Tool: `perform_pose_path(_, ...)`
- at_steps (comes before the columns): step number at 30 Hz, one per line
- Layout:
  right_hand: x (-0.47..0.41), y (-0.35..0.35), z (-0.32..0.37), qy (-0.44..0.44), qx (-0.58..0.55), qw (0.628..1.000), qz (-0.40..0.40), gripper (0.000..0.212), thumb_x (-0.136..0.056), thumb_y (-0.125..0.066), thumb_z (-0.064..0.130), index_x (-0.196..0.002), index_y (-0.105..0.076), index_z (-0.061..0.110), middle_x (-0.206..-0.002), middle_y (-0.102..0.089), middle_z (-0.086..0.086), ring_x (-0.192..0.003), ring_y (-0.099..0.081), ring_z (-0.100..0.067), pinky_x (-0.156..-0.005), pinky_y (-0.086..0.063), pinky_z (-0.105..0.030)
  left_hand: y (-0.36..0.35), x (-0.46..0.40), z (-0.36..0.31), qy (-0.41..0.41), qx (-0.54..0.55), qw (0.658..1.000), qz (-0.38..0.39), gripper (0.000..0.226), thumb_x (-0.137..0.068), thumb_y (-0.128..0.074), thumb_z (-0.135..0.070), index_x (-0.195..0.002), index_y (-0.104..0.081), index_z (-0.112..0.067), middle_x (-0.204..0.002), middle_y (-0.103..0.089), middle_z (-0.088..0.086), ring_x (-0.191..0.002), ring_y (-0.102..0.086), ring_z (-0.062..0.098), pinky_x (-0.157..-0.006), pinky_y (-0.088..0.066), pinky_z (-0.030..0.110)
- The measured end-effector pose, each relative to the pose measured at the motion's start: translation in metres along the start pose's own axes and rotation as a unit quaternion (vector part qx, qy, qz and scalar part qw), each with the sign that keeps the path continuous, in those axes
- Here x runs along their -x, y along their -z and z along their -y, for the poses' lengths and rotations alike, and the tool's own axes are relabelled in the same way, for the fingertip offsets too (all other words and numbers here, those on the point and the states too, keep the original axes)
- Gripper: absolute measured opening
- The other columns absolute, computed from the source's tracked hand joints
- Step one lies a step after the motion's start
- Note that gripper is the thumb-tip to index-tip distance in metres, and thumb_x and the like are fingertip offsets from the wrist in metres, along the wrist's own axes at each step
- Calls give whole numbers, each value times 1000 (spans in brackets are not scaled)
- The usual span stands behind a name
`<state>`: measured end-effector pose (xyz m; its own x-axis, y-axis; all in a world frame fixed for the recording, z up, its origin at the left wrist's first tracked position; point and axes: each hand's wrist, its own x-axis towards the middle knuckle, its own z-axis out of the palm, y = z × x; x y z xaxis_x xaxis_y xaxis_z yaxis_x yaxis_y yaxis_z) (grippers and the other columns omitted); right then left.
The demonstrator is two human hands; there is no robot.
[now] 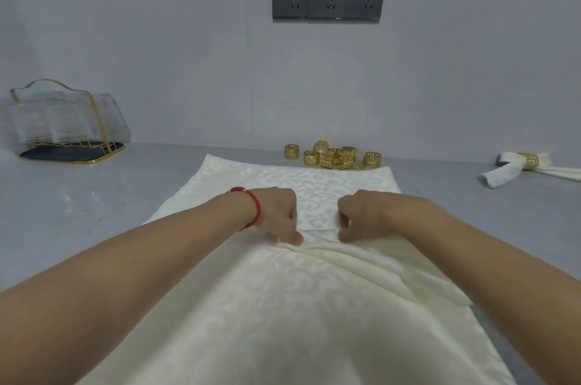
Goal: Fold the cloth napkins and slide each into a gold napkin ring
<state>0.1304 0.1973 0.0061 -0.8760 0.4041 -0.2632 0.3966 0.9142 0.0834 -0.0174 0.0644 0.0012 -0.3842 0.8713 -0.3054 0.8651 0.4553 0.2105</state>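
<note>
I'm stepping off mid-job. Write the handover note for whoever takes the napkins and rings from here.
Left hand, red cord on the wrist: closed, pinching a fold of the cream napkin spread on the grey table.
Right hand: closed on the same fold, beside the left.
Loose gold rings: piled at the far edge of the napkin, near the wall.
Done: one finished napkin, already in its ring, at far right.
Left: finish folding this napkin, slide it into a ring, then any others; none are in view.
Clear bag at far left; contents unclear.
</note>
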Motion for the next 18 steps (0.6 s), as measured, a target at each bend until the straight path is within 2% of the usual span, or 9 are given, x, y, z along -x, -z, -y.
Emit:
perform_pose_path(2,1,5,16,-1,52,998,-30,25,-95,-64,36,-111,-56,19,-96,-55,1,-90,-60,-24,-70,-45,-33,0,0,-5,7,-22,1000,-1,30,-82,-71,-45,-80,-73,-14,-79,-69,-2,-77,-62,18,-76,-53,30)
perform_pose_path(4,-1,13,20,-5,35,999,-4,22,-94,-66,32,-110,-63,19,-102,-62,-2,-92,-64,-26,-68,-48,-32,1,-1,-7,13,-27,1000,2,34,-82,-71,-44,-82,-72,-10,-85,-71,5,-76,-62,21,-72,-51,29)
perform_pose_path(6,-1,29,12,-23,-112,989,98,23,-98,-63,30,-112,-71,16,-103,-67,-5,-88,-67,-27,-70,-54,-32,2,-1,-8,15,-29,999,6,32,-82,-71,-43,-78,-70,-10,-82,-69,6,-72,-60,21,-67,-49,29)
perform_pose_path(8,5,44,0,-28,-288,939,186,26,-100,-54,11,-116,-74,6,-95,-66,-12,-75,-64,-24,-72,-57,-32,2,0,-8,14,-30,999,8,30,-83,-72,-42,-75,-68,-12,-76,-66,4,-69,-59,20,-65,-47,28)
perform_pose_path(9,9,50,-5,-16,-332,922,201,31,-98,-50,-1,-119,-73,3,-92,-67,-14,-73,-65,-23,-73,-59,-31,2,0,-8,14,-28,999,9,30,-83,-72,-41,-75,-68,-13,-74,-65,3,-68,-58,20,-64,-47,27)
perform_pose_path(11,13,50,-9,29,-334,921,196,35,-94,-53,-10,-123,-70,1,-90,-73,-12,-77,-71,-21,-77,-60,-29,2,-1,-8,16,-20,1000,11,29,-84,-72,-40,-75,-66,-12,-70,-62,2,-64,-55,20,-62,-45,26)
perform_pose_path(14,9,35,-10,60,-288,943,156,23,-95,-69,5,-117,-70,0,-83,-77,-8,-73,-74,-17,-66,-57,-24,2,-2,-6,14,-12,1000,14,27,-84,-72,-38,-76,-67,-13,-64,-60,1,-59,-51,21,-56,-42,26)
perform_pose_path(17,1,25,-7,52,-225,965,122,10,-90,-78,27,-91,-74,18,-66,-69,5,-61,-64,-13,-57,-51,-23,3,-3,-3,12,-9,999,30,27,-86,-69,-39,-79,-68,-13,-67,-62,2,-59,-51,20,-56,-44,27)
perform_pose_path(18,-2,24,-7,53,-205,971,113,14,-88,-79,33,-82,-73,22,-62,-64,8,-59,-58,-12,-56,-50,-23,4,-3,-2,11,-8,999,38,27,-86,-69,-40,-80,-69,-14,-69,-63,2,-61,-52,20,-58,-45,28)
